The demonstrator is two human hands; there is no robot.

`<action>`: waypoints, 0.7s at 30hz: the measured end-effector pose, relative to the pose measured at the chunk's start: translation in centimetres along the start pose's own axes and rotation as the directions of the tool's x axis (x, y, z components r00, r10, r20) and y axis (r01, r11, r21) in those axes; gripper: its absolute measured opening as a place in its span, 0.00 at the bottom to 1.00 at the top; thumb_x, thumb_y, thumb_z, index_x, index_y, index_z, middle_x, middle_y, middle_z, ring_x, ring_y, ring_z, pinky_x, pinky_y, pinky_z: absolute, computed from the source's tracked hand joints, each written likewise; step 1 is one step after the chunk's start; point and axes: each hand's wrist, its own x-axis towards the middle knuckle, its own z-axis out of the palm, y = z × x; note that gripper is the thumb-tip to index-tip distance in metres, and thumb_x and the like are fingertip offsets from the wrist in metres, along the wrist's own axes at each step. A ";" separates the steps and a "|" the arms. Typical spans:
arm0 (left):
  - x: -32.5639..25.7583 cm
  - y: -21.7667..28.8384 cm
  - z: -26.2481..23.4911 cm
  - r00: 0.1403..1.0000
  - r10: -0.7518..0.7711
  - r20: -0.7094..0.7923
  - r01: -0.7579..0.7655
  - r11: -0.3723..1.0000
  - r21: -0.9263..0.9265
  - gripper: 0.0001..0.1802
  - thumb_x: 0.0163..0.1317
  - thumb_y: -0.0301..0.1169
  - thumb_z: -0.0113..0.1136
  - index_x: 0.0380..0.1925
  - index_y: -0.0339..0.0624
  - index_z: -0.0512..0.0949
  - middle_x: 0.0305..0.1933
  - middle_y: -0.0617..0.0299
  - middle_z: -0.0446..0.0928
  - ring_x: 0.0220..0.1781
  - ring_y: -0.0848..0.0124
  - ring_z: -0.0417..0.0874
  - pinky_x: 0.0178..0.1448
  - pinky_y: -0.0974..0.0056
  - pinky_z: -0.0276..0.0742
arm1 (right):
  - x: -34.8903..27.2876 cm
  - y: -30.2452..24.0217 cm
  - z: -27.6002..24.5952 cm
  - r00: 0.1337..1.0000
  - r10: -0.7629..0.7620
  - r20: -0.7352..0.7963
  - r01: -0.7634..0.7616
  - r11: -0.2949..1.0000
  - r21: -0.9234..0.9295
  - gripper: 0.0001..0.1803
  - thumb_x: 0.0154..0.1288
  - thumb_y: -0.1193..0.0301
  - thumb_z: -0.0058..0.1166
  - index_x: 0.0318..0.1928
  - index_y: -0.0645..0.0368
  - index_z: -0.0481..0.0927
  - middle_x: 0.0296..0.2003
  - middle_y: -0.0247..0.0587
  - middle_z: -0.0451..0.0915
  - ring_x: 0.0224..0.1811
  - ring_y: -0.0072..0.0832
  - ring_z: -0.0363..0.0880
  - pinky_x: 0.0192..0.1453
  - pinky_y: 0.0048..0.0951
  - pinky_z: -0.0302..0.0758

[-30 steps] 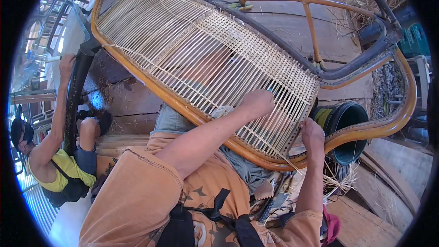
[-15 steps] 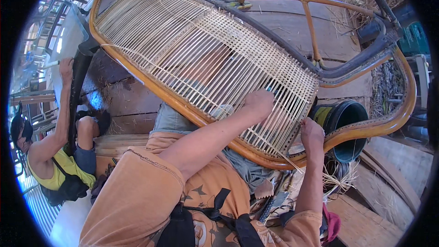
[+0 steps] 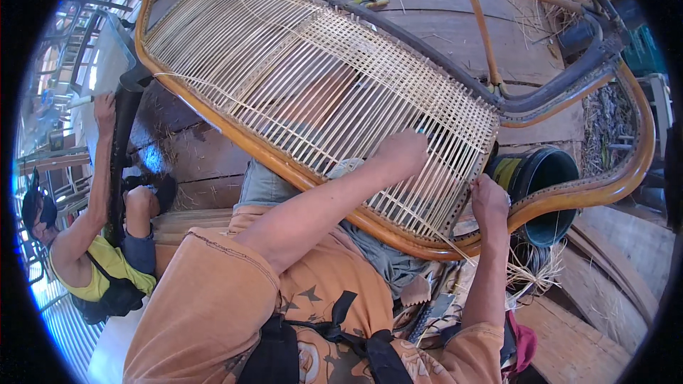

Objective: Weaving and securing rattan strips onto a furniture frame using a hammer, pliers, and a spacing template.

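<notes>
A curved rattan furniture frame [image 3: 238,128] lies tilted across in front of me, with a cane panel [image 3: 334,96] stretched inside it. Its far strip and right part are woven crosswise; elsewhere mostly parallel pale strands run with gaps between them. My left hand [image 3: 402,153] is closed over the right half of the panel, a small teal bit showing by its knuckles; whatever it grips is hidden. At the panel's right edge, by the row of holes, the fingers of my right hand [image 3: 491,199] are pinched together, and I cannot make out what is between them.
A dark bucket [image 3: 548,185] stands behind the frame's right curve, beside loose cane strands [image 3: 541,270]. Boards [image 3: 605,291] lie at lower right. At the left a person in a yellow top [image 3: 117,267] sits holding a dark curved furniture part [image 3: 122,142].
My left hand has shifted slightly left and up over the cane, still closed. My right hand stays pinched by the panel's right edge, a little further right in the view.
</notes>
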 end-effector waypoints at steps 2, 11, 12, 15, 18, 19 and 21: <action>-0.3 1.0 -0.6 0.998 0.038 -0.040 -0.035 0.997 0.067 0.11 0.56 0.28 0.48 0.35 0.38 0.79 0.40 0.44 0.76 0.41 0.51 0.80 0.45 0.54 0.76 | 0.2 0.2 -0.1 1.000 0.008 0.024 -0.008 1.000 0.001 0.10 0.61 0.65 0.48 0.35 0.60 0.76 0.31 0.54 0.79 0.37 0.52 0.76 0.40 0.46 0.71; 2.6 -1.0 -0.1 0.988 0.151 0.026 -0.153 0.964 0.219 0.09 0.56 0.27 0.49 0.34 0.40 0.76 0.39 0.47 0.74 0.39 0.50 0.79 0.43 0.52 0.75 | 0.9 -0.3 -0.1 0.999 0.004 0.033 -0.002 0.998 -0.055 0.11 0.60 0.66 0.47 0.35 0.61 0.77 0.33 0.55 0.78 0.40 0.51 0.76 0.42 0.46 0.72; 2.6 -1.1 -0.1 0.985 0.169 0.015 -0.169 0.964 0.208 0.09 0.55 0.27 0.50 0.34 0.38 0.77 0.38 0.46 0.75 0.40 0.50 0.80 0.43 0.52 0.75 | 1.1 -0.1 0.1 1.000 0.012 0.022 -0.011 0.998 -0.055 0.11 0.60 0.66 0.47 0.35 0.61 0.77 0.33 0.55 0.78 0.40 0.51 0.76 0.42 0.46 0.72; 2.8 0.2 -1.1 0.983 0.086 0.163 -0.130 0.950 0.283 0.12 0.52 0.22 0.53 0.37 0.36 0.80 0.46 0.43 0.76 0.45 0.52 0.81 0.47 0.56 0.77 | 1.7 0.3 0.3 0.998 -0.046 0.042 0.049 0.995 -0.081 0.11 0.59 0.67 0.46 0.34 0.62 0.77 0.33 0.55 0.78 0.40 0.51 0.76 0.43 0.45 0.72; 2.7 0.8 -2.6 0.964 0.047 0.260 -0.119 0.955 0.270 0.12 0.54 0.24 0.51 0.37 0.35 0.81 0.46 0.43 0.77 0.46 0.52 0.81 0.47 0.56 0.77 | 1.3 -0.1 -0.1 0.997 -0.009 0.074 0.021 0.986 -0.166 0.12 0.58 0.67 0.46 0.34 0.62 0.78 0.35 0.55 0.78 0.41 0.50 0.76 0.44 0.45 0.72; 2.3 0.8 -3.3 0.976 0.057 0.208 -0.124 0.937 0.327 0.11 0.54 0.24 0.50 0.33 0.35 0.80 0.40 0.44 0.78 0.42 0.52 0.81 0.45 0.54 0.77 | 0.9 0.0 -0.7 0.996 0.034 0.077 -0.019 0.982 -0.186 0.11 0.57 0.67 0.46 0.33 0.61 0.78 0.34 0.55 0.78 0.41 0.50 0.76 0.43 0.45 0.72; 2.5 -2.7 -4.8 0.992 0.113 0.061 -0.128 0.904 0.408 0.10 0.54 0.26 0.48 0.28 0.36 0.80 0.32 0.45 0.80 0.36 0.52 0.82 0.40 0.52 0.78 | -1.5 1.5 -2.8 0.998 -0.025 -0.050 0.018 0.989 -0.146 0.10 0.55 0.67 0.48 0.31 0.59 0.79 0.31 0.54 0.78 0.39 0.49 0.77 0.42 0.44 0.72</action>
